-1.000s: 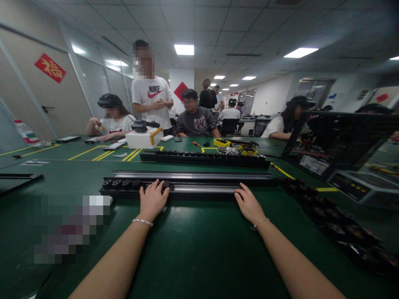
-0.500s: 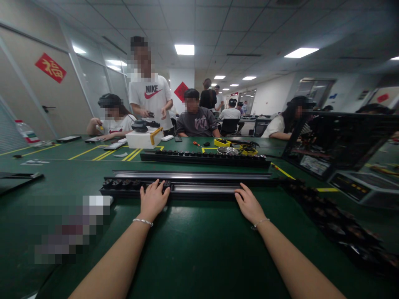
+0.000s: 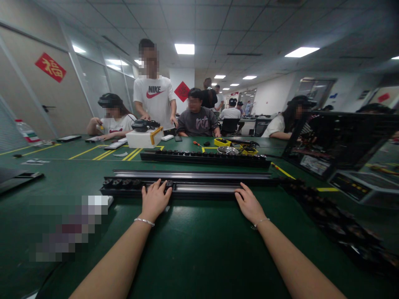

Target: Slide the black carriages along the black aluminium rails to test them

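Observation:
A long black rail (image 3: 204, 189) with a shiny inner channel lies across the green table in front of me. Small black parts (image 3: 126, 182) sit in a row in its left portion. My left hand (image 3: 156, 199) lies over the rail with fingers spread, touching a black part (image 3: 169, 183) at the right end of that row. What lies beneath the palm and fingers is hidden. My right hand (image 3: 249, 203) rests its outstretched fingertips on the rail's right end. A second rail (image 3: 193, 175) lies parallel just behind.
Farther back stands a rail filled with black parts (image 3: 205, 158). To the right are a chain of black parts (image 3: 336, 220), a computer case (image 3: 339, 141) and a power supply box (image 3: 364, 187). A white foam box (image 3: 145, 139) sits ahead. Several people work around the table.
My left hand has shifted slightly right along the rail, and the black part at its fingers with it. My right hand stays put. The standing person has moved right and lowered their hands.

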Demonstrator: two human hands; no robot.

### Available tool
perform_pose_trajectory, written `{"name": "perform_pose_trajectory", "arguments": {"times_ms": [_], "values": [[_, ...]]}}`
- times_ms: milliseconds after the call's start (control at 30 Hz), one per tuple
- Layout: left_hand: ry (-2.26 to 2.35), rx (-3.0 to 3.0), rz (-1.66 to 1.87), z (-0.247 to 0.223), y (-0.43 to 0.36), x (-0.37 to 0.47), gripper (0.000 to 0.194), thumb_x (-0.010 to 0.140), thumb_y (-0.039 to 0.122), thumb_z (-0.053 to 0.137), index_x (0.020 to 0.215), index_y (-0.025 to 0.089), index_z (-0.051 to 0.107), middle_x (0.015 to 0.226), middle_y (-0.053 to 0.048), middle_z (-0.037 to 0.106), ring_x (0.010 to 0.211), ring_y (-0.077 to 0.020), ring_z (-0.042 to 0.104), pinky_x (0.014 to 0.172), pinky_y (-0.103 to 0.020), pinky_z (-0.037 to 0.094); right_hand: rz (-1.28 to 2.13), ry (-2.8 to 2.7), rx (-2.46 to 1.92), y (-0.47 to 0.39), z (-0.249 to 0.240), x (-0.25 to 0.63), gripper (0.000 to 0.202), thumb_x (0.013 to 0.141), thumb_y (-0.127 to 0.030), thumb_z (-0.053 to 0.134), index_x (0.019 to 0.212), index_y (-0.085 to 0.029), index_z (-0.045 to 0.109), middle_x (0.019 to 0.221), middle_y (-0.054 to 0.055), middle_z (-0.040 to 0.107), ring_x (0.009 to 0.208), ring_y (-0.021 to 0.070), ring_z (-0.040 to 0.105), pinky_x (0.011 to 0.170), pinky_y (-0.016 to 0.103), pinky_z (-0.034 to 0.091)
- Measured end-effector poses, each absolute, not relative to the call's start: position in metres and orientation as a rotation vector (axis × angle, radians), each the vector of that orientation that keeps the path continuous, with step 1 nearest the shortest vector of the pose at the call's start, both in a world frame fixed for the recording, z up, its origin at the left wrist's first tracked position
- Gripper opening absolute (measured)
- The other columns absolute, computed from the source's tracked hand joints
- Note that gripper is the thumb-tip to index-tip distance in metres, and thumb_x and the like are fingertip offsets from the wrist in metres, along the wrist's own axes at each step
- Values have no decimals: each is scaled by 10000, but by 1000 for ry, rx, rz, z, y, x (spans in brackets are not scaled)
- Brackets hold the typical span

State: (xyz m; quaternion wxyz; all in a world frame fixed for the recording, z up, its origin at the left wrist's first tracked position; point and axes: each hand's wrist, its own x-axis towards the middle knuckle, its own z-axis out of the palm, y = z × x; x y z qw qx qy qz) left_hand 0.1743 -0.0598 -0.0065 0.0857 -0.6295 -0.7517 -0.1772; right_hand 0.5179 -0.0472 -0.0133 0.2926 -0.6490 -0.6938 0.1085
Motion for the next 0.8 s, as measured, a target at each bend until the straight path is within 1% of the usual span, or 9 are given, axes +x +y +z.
{"name": "perform_pose_trajectory", "arguments": {"times_ms": [167,400,700,800], "values": [[-2235,-1879,-524,-7,-59,174,509,886,483,302,1284,250,517,1409,-73,434,1269,-283,397,1069,-572,185,294,-1846,-1733,-47,-13,518,422,888,-421,311,1075,-194,614,1444,73,347,1322,228,327,1078,394,301],[-2238,-1883,-531,-6,-60,174,512,884,487,302,1286,252,515,1412,-69,431,1275,-284,391,1072,-573,184,307,-1856,-1744,-48,-11,517,438,891,-418,302,1084,-176,611,1453,90,329,1323,243,321,1080,411,298],[-2193,-1904,-503,-10,-60,179,521,892,479,288,1294,228,502,1419,-67,420,1280,-271,388,1072,-574,191,257,-1867,-1698,-44,-18,519,426,887,-406,319,1068,-160,617,1438,115,347,1308,251,348,1085,413,286],[-2172,-1910,-505,-11,-60,179,527,893,486,280,1293,225,502,1418,-66,422,1276,-272,393,1068,-580,196,258,-1865,-1694,-44,-18,519,423,886,-412,320,1065,-171,619,1436,111,352,1311,251,342,1082,418,291]]}}
